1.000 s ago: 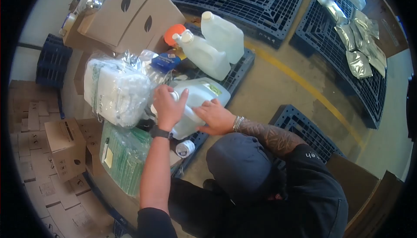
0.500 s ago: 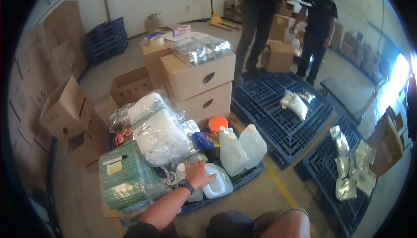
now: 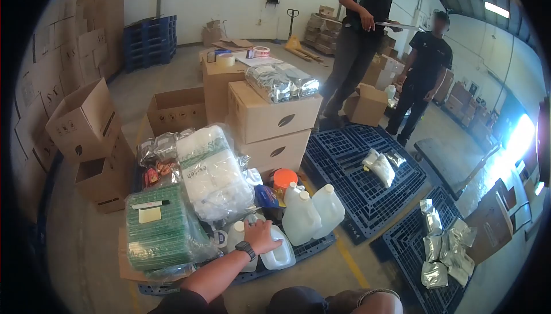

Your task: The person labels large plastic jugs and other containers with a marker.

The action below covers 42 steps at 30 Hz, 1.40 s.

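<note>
head view | head-mounted | faces forward-down | near pallet [image 3: 313, 245], warehouse beyond

Two people [image 3: 396, 50] stand beyond stacked cardboard boxes [image 3: 270, 127] and blue pallets [image 3: 367, 170].

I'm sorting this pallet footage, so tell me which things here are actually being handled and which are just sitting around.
In hand:
- left hand, resting on the lying jug
- small white bottle beside it

Lying about:
- two upright jugs
- green wrapped bundle
- white wrapped pack
- orange lid
- stacked cartons
- silver pouches on a blue pallet
- two people standing behind

The right hand is not in view.
</note>
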Available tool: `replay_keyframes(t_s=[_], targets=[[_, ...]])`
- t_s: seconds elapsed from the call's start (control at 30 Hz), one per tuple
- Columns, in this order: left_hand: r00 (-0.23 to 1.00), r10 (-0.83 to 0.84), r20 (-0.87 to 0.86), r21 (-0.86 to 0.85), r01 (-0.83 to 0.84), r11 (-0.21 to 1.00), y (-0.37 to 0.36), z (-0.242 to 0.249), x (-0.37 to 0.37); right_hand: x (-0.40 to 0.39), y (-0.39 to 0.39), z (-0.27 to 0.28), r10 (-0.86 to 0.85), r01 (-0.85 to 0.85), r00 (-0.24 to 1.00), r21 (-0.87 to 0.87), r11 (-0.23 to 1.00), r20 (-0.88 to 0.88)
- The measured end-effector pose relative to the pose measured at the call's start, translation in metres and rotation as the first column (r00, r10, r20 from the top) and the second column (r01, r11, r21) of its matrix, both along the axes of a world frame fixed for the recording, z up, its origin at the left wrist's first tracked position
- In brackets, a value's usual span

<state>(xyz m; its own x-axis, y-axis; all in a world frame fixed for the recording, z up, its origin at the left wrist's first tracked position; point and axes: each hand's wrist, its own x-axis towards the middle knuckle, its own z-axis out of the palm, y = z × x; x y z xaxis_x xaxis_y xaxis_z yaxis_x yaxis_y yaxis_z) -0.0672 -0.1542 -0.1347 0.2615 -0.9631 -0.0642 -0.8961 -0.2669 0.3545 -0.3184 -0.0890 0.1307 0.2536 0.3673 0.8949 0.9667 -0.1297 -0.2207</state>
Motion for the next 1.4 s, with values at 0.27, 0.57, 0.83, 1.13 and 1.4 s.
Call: replay_keyframes(t_s=[0.27, 0.57, 0.83, 1.13, 1.4], targets=[[1.0, 0.008, 0.022, -0.043, -0.007, 0.999, 0.0, 0.004, -0.001, 0.04, -0.052, 0.002, -0.329, 0.288, 0.734, -0.166, 0.943, -0.594], [0.987, -0.14, 0.074, -0.247, 0.154, 0.957, -0.012, -0.024, 0.006, 0.174, -0.023, 0.077, -0.829, 0.567, 0.536, -0.794, 0.217, 0.157], [0.954, -0.291, 0.073, -0.035, 0.294, 0.955, -0.015, -0.009, 0.006, 0.17, -0.002, 0.033, -0.949, 0.693, 0.316, -0.683, 0.23, 0.002], [0.998, -0.021, -0.057, -0.14, 0.013, 0.99, -0.001, -0.006, 0.003, 0.218, 0.026, 0.034, -0.834, 0.577, 0.544, -0.762, 0.293, 0.092], [0.951, -0.128, -0.283, -0.465, -0.019, 0.885, 0.005, 0.036, -0.011, 0.173, -0.023, 0.094, -0.868, 0.649, 0.251, -0.74, -0.178, 0.429]])
